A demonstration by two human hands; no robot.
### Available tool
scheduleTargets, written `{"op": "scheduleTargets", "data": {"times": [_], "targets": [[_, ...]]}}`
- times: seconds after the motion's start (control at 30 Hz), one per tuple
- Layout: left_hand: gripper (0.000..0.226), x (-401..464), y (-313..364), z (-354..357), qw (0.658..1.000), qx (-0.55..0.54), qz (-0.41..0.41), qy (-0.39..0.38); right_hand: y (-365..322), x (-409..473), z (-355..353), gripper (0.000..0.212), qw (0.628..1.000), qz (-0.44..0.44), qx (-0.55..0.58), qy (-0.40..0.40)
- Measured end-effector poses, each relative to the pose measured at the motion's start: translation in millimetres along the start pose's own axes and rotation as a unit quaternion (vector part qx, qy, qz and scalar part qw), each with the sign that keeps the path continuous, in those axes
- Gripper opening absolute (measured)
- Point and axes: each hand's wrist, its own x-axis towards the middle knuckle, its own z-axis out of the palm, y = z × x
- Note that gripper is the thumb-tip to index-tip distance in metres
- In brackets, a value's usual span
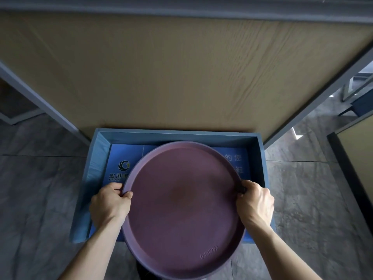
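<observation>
A large round purple tray (181, 205) with a raised rim is held over an open blue drawer (177, 136) that sticks out from under a wooden table. My left hand (110, 203) grips the tray's left rim, thumb on top. My right hand (255, 201) grips the right rim, fingers curled over the edge. A blue printed sheet (125, 158) with a logo and characters lies in the drawer, mostly hidden by the tray.
The wooden table top (181, 73) with a grey metal frame fills the upper view. Grey tiled floor (36, 199) lies on both sides of the drawer. Another table edge (355, 150) and a dark chair (361, 106) stand at the right.
</observation>
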Motion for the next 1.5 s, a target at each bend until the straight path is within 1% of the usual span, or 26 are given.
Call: {"op": "scheduleTargets", "data": {"times": [0.13,0.23,0.33,0.5,0.77,0.9,1.17,1.33,1.5], "targets": [[0.018,1,-1,1,1.000,0.001,-0.004,0.001,0,1,0,0.032,1.000,0.003,0.000,-0.001],[0.013,0,0,-1,0.999,0.034,0.004,0.005,0,2,1,0.035,1.000,0.000,0.003,0.007],[0.011,-1,2,-1,0.998,0.055,0.022,0.013,1,3,2,0.034,1.000,0.002,0.000,0.008],[0.015,5,1,-3,0.995,0.089,0.055,-0.001,0,3,2,0.036,1.000,-0.001,-0.006,0.010],[0.027,12,3,-7,0.996,0.073,0.033,-0.032,-1,2,2,0.037,1.000,0.004,-0.004,0.011],[0.026,12,2,-4,0.997,0.058,0.032,-0.027,-2,1,-1,0.037,1.000,0.004,-0.004,0.006],[0.020,10,-2,-3,0.999,0.037,0.023,-0.014,4,-3,2,0.037,0.998,-0.034,-0.059,0.005],[0.020,13,-6,-1,0.999,-0.001,-0.002,-0.036,3,-4,8,0.038,0.998,-0.005,-0.057,0.025],[0.023,15,-5,-3,0.997,0.035,0.023,-0.064,3,-4,8,0.044,0.999,0.021,-0.039,0.022]]}}
